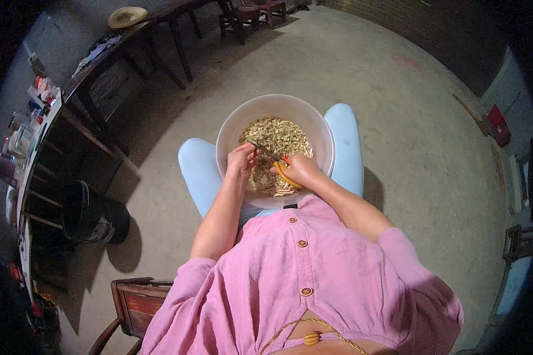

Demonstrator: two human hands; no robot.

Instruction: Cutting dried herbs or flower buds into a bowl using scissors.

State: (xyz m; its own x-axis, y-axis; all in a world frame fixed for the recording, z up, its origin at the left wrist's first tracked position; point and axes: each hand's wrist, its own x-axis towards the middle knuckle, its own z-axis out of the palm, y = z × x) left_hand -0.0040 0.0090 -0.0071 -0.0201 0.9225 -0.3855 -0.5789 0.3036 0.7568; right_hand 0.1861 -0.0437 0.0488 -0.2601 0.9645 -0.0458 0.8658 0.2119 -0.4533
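Observation:
A large whitish plastic tub (328, 137) stands between my knees. Inside lie many small cut greenish-tan plant pieces (284, 131), with some longer pale sticks (286, 191) near the wall closest to me. My right hand (300, 170) grips scissors (288, 177) with yellow and orange handles; the dark blades point left and away over the pieces. My left hand (243, 159) is at the blade tips, thumb and fingers pinched together. Something small may be between those fingers, but it is too small to tell what.
A black bucket (115, 222) stands on the floor at left. Beyond it runs a long dark table (157, 22) with a straw hat (127, 17), and a shelf (55, 106) with jars. Wooden chairs (237, 20) are at the far side; another chair (137, 306) is close at lower left.

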